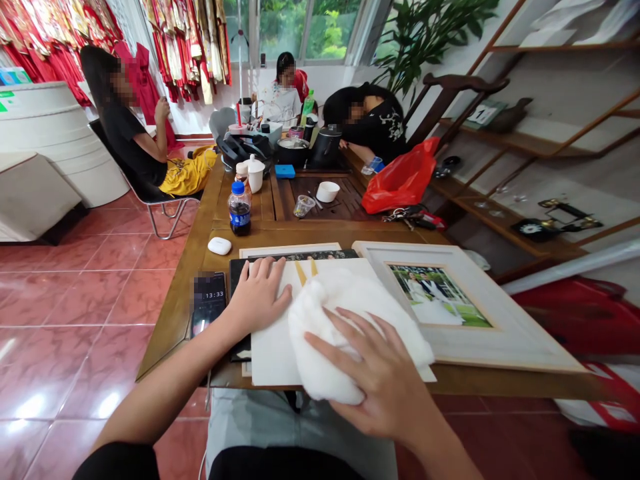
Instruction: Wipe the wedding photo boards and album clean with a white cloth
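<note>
My right hand (pixel 380 370) lies flat with spread fingers on a white cloth (pixel 350 313), pressing it onto a white board (pixel 273 350) at the near table edge. My left hand (pixel 257 297) rests palm down on the board's left part, fingers together and stretched out. Under the board lies a dark sheet with a photo strip (pixel 300 255) showing at its far edge. A white-framed wedding photo (pixel 450 303) lies just right of the cloth.
A phone (pixel 209 300) showing 13:33 lies left of my left hand, a white earbud case (pixel 219 245) beyond it. On the wooden table (pixel 200 220) stand a cola bottle (pixel 240 210), cups, kettles, a red bag (pixel 400 180) and keys. Three people sit around the far end.
</note>
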The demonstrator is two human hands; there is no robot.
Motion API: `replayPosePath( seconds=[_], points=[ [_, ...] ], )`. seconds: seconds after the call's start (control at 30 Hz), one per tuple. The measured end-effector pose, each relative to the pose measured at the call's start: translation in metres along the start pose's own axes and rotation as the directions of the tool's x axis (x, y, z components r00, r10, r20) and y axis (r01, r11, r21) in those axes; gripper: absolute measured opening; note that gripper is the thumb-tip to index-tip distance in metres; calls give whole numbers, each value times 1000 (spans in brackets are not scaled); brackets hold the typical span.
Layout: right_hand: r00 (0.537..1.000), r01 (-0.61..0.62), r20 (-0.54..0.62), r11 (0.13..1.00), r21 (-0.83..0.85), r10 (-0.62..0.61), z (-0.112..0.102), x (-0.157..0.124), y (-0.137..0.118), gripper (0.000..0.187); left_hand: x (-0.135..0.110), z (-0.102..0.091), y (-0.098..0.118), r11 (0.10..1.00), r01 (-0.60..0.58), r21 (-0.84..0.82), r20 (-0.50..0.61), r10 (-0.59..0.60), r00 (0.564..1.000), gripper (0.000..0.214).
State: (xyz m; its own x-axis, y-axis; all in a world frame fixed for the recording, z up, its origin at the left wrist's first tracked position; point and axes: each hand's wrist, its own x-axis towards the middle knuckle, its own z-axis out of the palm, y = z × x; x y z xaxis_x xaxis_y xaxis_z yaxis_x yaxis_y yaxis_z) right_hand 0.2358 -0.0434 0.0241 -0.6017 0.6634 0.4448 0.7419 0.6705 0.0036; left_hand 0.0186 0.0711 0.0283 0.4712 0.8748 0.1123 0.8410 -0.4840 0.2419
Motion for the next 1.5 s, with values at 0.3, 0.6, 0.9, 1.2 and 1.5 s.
replayPosePath(
  seconds=[0.3,0.6,0.9,1.2,1.5],
  points=[
    [1000,-1,10,1000,23,1,3,-6,0,66,0,1,0,1000,4,8,-18,-4,1000,56],
    [991,-132,-13,979,-155,132,-7,-36,27,63,-1,0,0,998,38,51,-46,-35,998,57],
    [999,-52,-10,999,-12,52,2,0,-6,64,-2,1,0,998,39,44,-47,-37,998,58],
    [1000,7,7,1000,25,-8,2,3,-8,60,-2,2,-2,998,32,61,-29,-30,999,58],
    [990,-142,-41,983,-117,138,-5,-43,22,59,-1,2,-1,997,43,57,-45,-41,998,55]
  ],
)
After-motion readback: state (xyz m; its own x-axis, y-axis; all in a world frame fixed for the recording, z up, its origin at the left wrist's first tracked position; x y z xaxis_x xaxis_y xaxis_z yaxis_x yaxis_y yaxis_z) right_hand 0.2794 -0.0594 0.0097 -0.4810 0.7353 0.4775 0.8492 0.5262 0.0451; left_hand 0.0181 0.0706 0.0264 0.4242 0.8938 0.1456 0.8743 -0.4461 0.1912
